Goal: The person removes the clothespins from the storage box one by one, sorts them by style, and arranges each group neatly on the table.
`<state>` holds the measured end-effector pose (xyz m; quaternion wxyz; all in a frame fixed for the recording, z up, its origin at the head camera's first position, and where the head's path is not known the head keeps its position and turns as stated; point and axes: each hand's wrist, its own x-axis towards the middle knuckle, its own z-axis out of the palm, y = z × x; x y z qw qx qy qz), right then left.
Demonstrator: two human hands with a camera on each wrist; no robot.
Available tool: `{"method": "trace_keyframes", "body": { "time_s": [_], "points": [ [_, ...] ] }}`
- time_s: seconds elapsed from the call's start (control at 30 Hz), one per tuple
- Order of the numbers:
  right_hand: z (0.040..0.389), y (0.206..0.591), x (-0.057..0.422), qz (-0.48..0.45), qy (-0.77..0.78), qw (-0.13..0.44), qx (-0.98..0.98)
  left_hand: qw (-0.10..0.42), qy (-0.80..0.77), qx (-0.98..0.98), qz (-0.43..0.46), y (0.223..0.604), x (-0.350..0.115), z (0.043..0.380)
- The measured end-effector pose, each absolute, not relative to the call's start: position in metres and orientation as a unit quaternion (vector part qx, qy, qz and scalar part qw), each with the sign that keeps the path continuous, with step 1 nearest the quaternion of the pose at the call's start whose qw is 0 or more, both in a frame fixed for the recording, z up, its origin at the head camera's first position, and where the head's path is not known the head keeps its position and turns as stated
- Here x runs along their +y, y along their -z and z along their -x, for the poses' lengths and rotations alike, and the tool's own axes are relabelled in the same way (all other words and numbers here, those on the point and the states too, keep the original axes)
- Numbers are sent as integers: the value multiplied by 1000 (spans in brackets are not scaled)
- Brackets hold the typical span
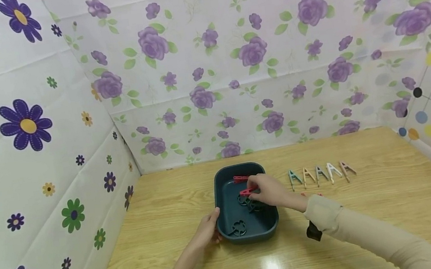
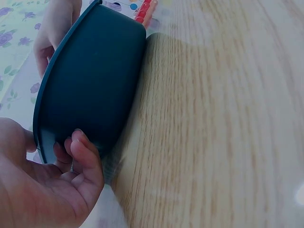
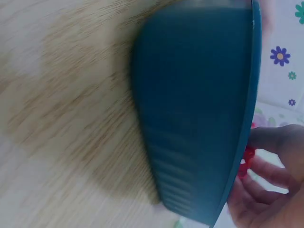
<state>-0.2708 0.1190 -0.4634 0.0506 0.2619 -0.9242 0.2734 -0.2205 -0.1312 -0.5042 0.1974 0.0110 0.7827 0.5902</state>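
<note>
A dark teal bin [image 1: 227,210] stands on the table. My left hand [image 1: 207,229] grips its left rim, thumb at the edge and fingers curled against the outer wall in the left wrist view. Over the bin's right side, my right hand [image 1: 268,189] pinches a red clothespin [image 1: 246,192]. Another red clothespin [image 1: 240,178] lies inside near the far end. Dark, round openwork pieces lie in the bin too: one [image 1: 238,228] near the front, others [image 1: 254,205] partly under my right hand. In the right wrist view the bin's wall hides most of the held clothespin.
Right of the bin, several clothespins form a row, from teal [image 1: 295,177] through white [image 1: 333,171] to pink [image 1: 347,169]. A red item [image 1: 312,194] lies partly behind my right forearm. Flowered sheets [image 1: 205,122] rise at the table's back and sides.
</note>
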Motion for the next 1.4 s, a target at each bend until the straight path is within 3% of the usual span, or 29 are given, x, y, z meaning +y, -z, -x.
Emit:
{"method": "trace_keyframes", "body": {
  "time_s": [0.33, 0.8, 1.23, 1.4],
  "points": [
    [270, 465, 136, -242, -321, 102, -910, 196, -585, 787, -8, 504, -131, 221],
    [264, 472, 143, -251, -328, 132, -901, 195, -579, 791, -6, 507, -131, 223],
    [265, 477, 164, -273, -372, 223, -858, 196, -582, 789, -14, 506, -131, 222],
    [264, 477, 176, -255, -369, 220, -866, 198, -586, 786, -18, 496, -130, 216]
  ]
}}
